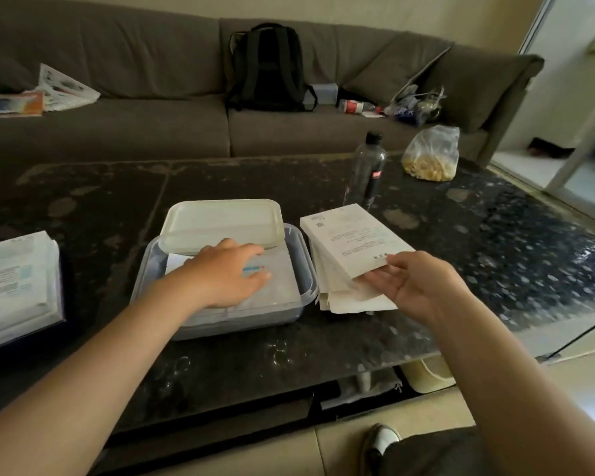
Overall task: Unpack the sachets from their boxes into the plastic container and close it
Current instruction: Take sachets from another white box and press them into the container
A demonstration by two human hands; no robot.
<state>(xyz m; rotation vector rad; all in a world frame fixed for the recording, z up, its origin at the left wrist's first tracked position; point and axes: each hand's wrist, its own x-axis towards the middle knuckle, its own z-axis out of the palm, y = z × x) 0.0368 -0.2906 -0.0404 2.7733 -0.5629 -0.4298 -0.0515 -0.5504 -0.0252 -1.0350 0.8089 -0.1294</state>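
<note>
A clear plastic container (pixel 308 269) sits on the dark table in front of me, with white sachets (pixel 279 280) lying flat inside. Its translucent lid (pixel 220 223) leans across the container's far rim. My left hand (pixel 227 274) lies flat on the sachets in the container, fingers straight. To the right of the container, my right hand (pixel 416 286) holds the near open end of a white box (pixel 354 235), thumb on top and fingers underneath. Flattened white boxes (pixel 344 297) are stacked under it on the table.
A pile of white packets (pixel 14 280) lies at the table's left edge. Behind the white box stands a dark plastic bottle (pixel 368 170), with a bag of yellowish food (pixel 431 156) further right. A grey sofa carries a black backpack (pixel 268 67) and clutter. The glass table edge (pixel 495 338) runs near my right arm.
</note>
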